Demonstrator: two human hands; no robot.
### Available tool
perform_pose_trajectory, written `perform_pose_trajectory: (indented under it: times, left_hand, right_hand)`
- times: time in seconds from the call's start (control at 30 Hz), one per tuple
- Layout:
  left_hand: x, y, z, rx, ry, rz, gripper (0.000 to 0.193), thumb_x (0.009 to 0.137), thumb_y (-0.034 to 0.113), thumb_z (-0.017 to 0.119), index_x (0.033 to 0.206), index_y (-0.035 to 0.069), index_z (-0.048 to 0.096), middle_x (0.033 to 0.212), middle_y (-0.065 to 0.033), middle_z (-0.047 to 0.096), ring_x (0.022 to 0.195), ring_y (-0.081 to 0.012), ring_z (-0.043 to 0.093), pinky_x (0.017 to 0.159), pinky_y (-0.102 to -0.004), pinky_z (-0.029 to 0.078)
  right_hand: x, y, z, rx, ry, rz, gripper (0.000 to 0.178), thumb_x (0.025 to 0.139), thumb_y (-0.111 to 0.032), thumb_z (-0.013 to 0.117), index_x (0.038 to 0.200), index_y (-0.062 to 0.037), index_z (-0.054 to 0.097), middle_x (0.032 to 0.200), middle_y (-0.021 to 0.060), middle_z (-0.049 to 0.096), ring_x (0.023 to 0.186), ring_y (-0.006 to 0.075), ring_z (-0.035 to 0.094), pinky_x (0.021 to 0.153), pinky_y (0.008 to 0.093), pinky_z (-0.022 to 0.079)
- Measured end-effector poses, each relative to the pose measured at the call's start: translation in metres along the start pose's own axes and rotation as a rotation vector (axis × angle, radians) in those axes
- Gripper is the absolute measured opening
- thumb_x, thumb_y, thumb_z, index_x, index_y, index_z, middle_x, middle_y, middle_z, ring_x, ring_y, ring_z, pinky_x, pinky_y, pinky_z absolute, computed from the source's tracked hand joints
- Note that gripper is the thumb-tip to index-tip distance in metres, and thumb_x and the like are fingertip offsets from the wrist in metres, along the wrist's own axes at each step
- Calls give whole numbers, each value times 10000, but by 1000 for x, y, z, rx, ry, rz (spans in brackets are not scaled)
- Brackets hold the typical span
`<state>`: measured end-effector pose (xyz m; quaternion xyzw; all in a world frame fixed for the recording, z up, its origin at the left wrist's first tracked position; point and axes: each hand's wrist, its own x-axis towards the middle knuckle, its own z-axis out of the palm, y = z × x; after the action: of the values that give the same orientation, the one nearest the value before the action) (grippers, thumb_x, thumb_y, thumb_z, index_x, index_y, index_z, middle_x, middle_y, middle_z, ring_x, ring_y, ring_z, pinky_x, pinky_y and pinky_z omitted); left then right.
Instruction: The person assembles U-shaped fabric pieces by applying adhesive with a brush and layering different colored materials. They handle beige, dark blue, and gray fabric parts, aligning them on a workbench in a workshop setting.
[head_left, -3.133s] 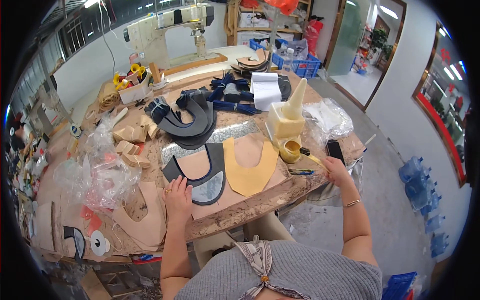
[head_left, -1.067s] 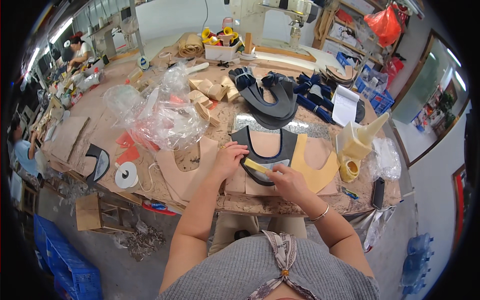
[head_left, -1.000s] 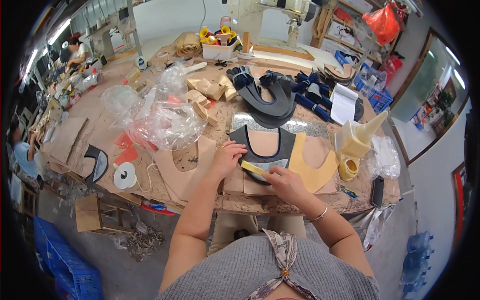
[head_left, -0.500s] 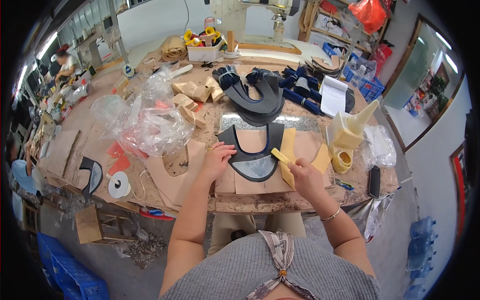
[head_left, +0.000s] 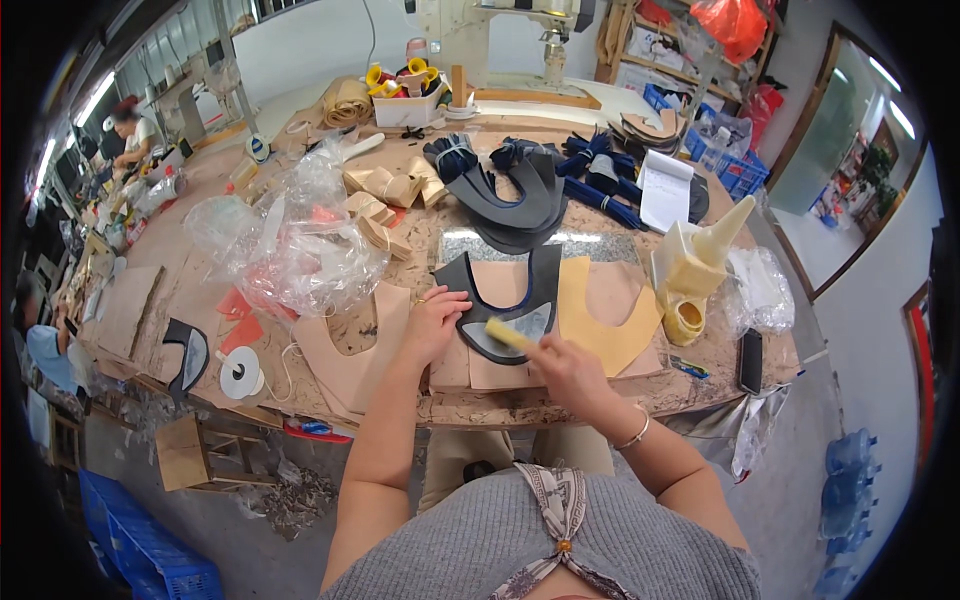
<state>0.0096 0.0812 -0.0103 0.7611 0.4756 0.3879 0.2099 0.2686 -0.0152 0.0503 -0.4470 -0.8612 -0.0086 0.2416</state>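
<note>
A dark U-shaped shoe-upper piece with a grey patch at its curved end lies in front of me, on tan sheets. My left hand rests on its left edge, fingers laid out flat. My right hand is closed round a yellow brush, whose tip is over the grey patch. Beside the dark piece, to the right, lies a yellow U-shaped piece. A cream pot with yellow stuff round its mouth stands farther right, joined to a cone-topped bottle.
Crumpled clear plastic spreads over the left of the table. Stacked dark pieces and tied blue bundles lie behind. A white spool, a phone and a cutter knife lie near the front edge. A co-worker sits far left.
My right hand has moved left with the brush, from the dark piece's right edge onto the grey patch. The yellow piece is more uncovered. My left hand stays put.
</note>
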Motion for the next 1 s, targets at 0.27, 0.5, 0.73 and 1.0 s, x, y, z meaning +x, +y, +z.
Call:
perform_pose_trajectory:
  times: [0.27, 0.5, 0.73, 1.0]
  left_hand:
    - [-3, 0, 0, -13, -12, 3, 249, 826, -2, 611, 1035, 89, 712, 1174, -49, 656, 1231, -292, 486, 1057, -387, 382]
    - [3, -8, 7, -31, -12, 75, 252, 831, 1, 600, 1042, 89, 708, 1171, -65, 658, 1222, -306, 496, 1055, -397, 375]
    - [-4, 1, -1, 34, 19, 68, 256, 824, -23, 578, 1016, 81, 711, 1162, -76, 659, 1199, -327, 509, 1028, -401, 396]
    - [-2, 12, -2, 32, -24, 39, 240, 851, -31, 561, 1015, 67, 707, 1184, -81, 650, 1235, -330, 491, 1026, -392, 402]
  right_hand:
    - [-34, 26, -25, 65, -7, 69, 186, 771, -59, 630, 945, -109, 673, 934, 51, 625, 780, 249, 642, 632, 356, 519]
    - [-19, 24, -20, 116, 164, 76, 123, 784, -48, 678, 900, -88, 685, 901, 57, 643, 717, 240, 645, 589, 322, 516]
    - [-119, 142, -54, 500, 685, 567, 124, 770, 20, 736, 864, 2, 656, 950, 93, 692, 826, 128, 646, 717, 258, 529]
    - [-193, 221, -92, -71, 523, 650, 176, 736, -35, 741, 895, -49, 666, 925, 87, 678, 805, 219, 630, 747, 296, 510]
